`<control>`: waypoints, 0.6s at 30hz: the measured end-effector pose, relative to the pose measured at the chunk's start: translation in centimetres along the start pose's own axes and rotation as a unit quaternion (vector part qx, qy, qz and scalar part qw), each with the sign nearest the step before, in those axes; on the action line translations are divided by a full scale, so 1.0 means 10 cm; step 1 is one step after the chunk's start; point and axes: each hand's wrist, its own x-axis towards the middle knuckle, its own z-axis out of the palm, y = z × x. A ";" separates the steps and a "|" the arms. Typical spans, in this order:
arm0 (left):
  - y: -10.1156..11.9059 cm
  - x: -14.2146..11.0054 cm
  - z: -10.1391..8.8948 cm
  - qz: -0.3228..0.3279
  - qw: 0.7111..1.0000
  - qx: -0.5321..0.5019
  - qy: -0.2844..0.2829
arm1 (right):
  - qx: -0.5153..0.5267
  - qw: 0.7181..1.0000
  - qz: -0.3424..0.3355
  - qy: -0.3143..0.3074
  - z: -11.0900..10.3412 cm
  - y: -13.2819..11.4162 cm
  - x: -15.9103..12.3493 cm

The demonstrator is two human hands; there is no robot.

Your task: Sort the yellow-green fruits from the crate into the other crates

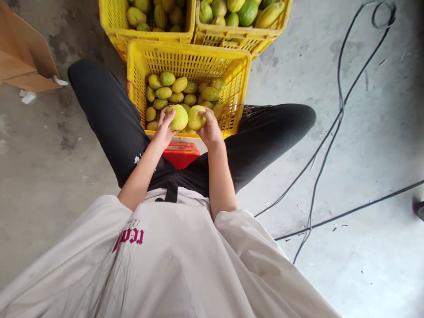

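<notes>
Left hand: forearm angled inward, grip closed around fruit. Right hand: forearm near upright, grip closed on second fruit. Both above near edge of crate.

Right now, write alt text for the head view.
Two hands, left and right, each hold a yellow-green fruit over a yellow crate part-filled with smaller fruit. The seated person wears black trousers; two more fruit-filled crates stand beyond.
</notes>
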 end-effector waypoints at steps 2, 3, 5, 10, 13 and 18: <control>0.00 0.00 0.00 0.007 1.000 0.002 0.008 | 0.014 1.000 0.011 -0.008 0.10 -0.04 -0.10; 0.01 0.00 0.01 0.007 1.000 0.001 0.008 | 0.016 1.000 0.020 -0.013 0.15 -0.06 -0.15; 0.01 -0.01 0.01 0.002 1.000 -0.004 0.003 | 0.014 0.999 0.039 -0.019 0.21 -0.13 -0.24; 0.01 -0.01 0.04 -0.010 1.000 -0.014 0.010 | 0.016 0.997 0.059 -0.043 0.21 -0.21 -0.26; 0.02 -0.01 0.07 -0.029 0.999 -0.037 0.019 | 0.003 0.998 0.054 -0.038 0.14 -0.15 -0.20; 0.04 0.00 0.07 -0.031 0.997 -0.071 0.017 | 0.006 0.999 0.035 -0.010 0.06 -0.06 -0.10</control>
